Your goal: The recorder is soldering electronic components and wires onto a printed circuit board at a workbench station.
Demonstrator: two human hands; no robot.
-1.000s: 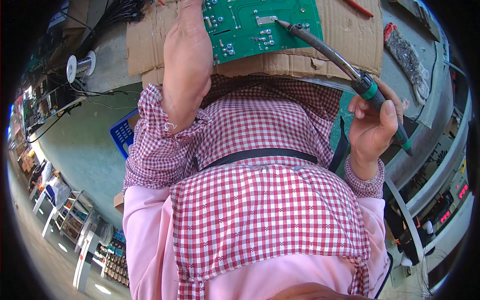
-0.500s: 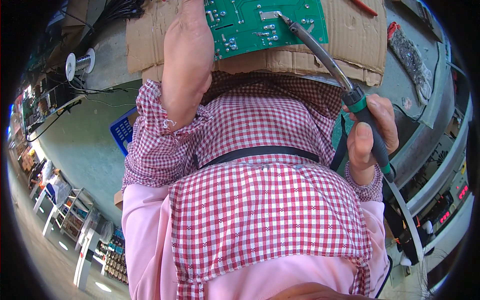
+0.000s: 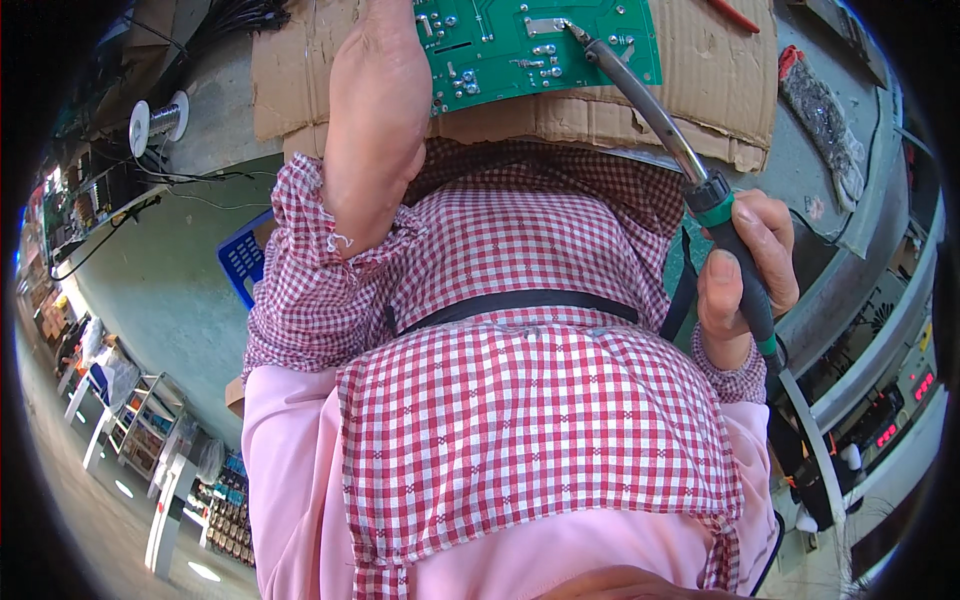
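Observation:
A green circuit board lies on a sheet of brown cardboard at the top of the view. My right hand grips the green and black handle of a soldering iron. The iron's shaft slants up and to the left, and its tip rests on a silver metal part of the board. My left forearm, in a rolled red checked sleeve, reaches up along the board's left edge. The top edge of the picture cuts off that hand.
A spool of solder wire and black cables lie at the upper left. Below them stands a blue basket. A red-handled tool lies on the cardboard. At the right are a grey rag and instruments with red displays.
My right hand has slid a little lower and changed its hold on the iron's handle. The tip stays on the same spot of the board. The left forearm has barely moved.

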